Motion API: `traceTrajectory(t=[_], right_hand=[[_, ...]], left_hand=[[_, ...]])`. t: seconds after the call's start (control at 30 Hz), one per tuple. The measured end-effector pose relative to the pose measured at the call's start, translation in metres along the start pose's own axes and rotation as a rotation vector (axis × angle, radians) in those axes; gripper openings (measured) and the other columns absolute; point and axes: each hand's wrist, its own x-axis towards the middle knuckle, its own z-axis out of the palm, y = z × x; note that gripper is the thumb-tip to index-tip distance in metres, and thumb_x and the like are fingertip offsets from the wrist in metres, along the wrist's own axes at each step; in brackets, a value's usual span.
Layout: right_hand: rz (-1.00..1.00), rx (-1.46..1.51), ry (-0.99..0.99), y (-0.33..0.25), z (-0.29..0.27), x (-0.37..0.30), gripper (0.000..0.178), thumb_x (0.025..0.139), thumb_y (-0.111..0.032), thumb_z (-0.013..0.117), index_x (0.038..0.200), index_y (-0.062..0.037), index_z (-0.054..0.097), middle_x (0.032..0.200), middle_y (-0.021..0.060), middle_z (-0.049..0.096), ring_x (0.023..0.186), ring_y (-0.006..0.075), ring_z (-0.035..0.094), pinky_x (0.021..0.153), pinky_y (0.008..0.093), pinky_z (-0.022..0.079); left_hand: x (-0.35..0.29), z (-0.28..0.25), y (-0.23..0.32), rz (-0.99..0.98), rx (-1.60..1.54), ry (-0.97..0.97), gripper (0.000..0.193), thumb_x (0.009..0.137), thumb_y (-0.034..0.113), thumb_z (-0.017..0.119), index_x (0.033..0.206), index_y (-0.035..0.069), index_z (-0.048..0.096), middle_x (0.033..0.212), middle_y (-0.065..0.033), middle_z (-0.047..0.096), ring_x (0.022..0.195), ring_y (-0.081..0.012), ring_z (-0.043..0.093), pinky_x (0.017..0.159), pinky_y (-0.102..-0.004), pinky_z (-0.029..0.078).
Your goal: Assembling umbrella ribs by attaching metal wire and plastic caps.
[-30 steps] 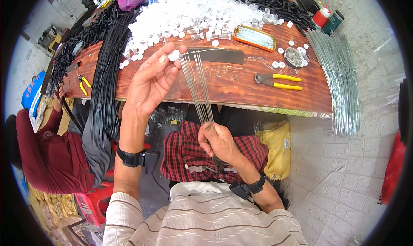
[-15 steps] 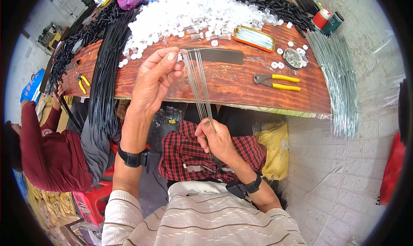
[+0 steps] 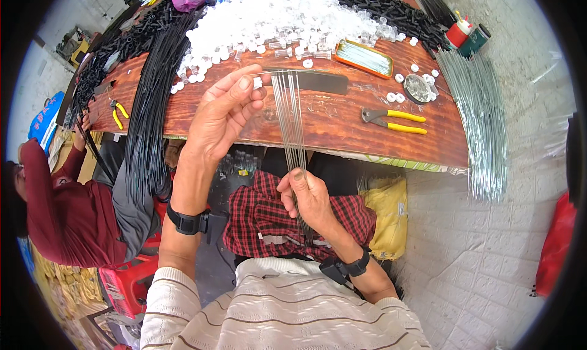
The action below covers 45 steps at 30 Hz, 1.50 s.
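Note:
My left hand [image 3: 225, 113] is raised over the table's near edge, thumb and fingers pinched on a small white plastic piece [image 3: 257, 82]. A thin strand seems to run rightward from those fingertips, past the upper ends of several thin metal wires [image 3: 290, 114]. My right hand [image 3: 309, 197] is closed round the lower part of these wires, above my lap. The wires stand nearly upright, slightly fanned at the top. Behind their tips lies a dark flat strip [image 3: 324, 83] on the wooden table [image 3: 342, 121]. My fingers partly hide the white piece.
A big heap of white and transparent plastic parts [image 3: 281, 23] covers the table's back. Yellow-handled pliers [image 3: 394, 119], an orange-rimmed tray [image 3: 365, 58] and a small round dish [image 3: 417, 88] lie rightward. Black strands [image 3: 153, 105] and silvery wires [image 3: 483, 124] overhang the edge. At left sits another person [image 3: 73, 209].
The wires' upper ends have shifted slightly right and spread wider apart. My left hand has moved very little, still pinching the white piece. My right hand keeps its hold.

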Motion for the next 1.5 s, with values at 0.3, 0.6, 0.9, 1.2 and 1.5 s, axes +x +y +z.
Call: traceTrajectory(t=[0.3,0.6,0.9,1.2,1.5], right_hand=[[0.018,0.035,-0.012,0.000,-0.001,-0.003,0.053,0.102,-0.048,0.037,0.087,-0.0012,0.056,0.057,0.0015,0.050,0.047,0.0060,0.046,0.043,0.0203,0.038],[0.015,0.010,-0.044,-0.001,0.001,-0.003,0.052,0.102,-0.049,0.037,0.087,-0.0021,0.056,0.056,0.0012,0.049,0.047,0.0058,0.045,0.043,0.0204,0.037],[0.008,0.008,-0.052,0.000,0.003,-0.002,0.052,0.102,-0.048,0.037,0.086,-0.0021,0.056,0.056,0.0013,0.049,0.046,0.0062,0.044,0.042,0.0206,0.037],[0.000,0.000,-0.050,0.002,0.005,-0.004,0.052,0.102,-0.048,0.037,0.086,-0.0021,0.056,0.055,0.0011,0.049,0.045,0.0058,0.044,0.042,0.0204,0.036],[-0.009,0.000,-0.050,0.000,0.005,-0.005,0.052,0.102,-0.048,0.037,0.085,-0.0023,0.056,0.055,0.0006,0.048,0.045,0.0054,0.043,0.041,0.0201,0.036]], left_hand=[[-0.003,-0.010,0.004,-0.004,-0.143,-0.081,0.046,0.090,-0.003,0.057,0.134,-0.008,0.045,0.131,-0.0203,0.054,0.105,-0.0171,0.063,0.093,-0.0253,0.055],[-0.001,-0.010,0.001,-0.014,-0.169,-0.088,0.041,0.090,-0.004,0.056,0.131,-0.006,0.049,0.129,-0.0194,0.055,0.102,-0.0172,0.064,0.091,-0.0255,0.056],[0.000,-0.011,0.000,0.022,-0.087,-0.045,0.038,0.090,-0.001,0.059,0.128,-0.005,0.052,0.124,-0.0176,0.059,0.100,-0.0158,0.064,0.089,-0.0243,0.056],[-0.003,-0.006,0.005,0.029,-0.133,-0.100,0.041,0.089,-0.002,0.059,0.130,-0.004,0.051,0.125,-0.0179,0.058,0.101,-0.0156,0.064,0.090,-0.0245,0.056],[-0.002,-0.009,0.002,0.035,-0.131,-0.069,0.043,0.089,-0.002,0.060,0.131,-0.005,0.050,0.127,-0.0166,0.057,0.104,-0.0178,0.062,0.091,-0.0255,0.054]])
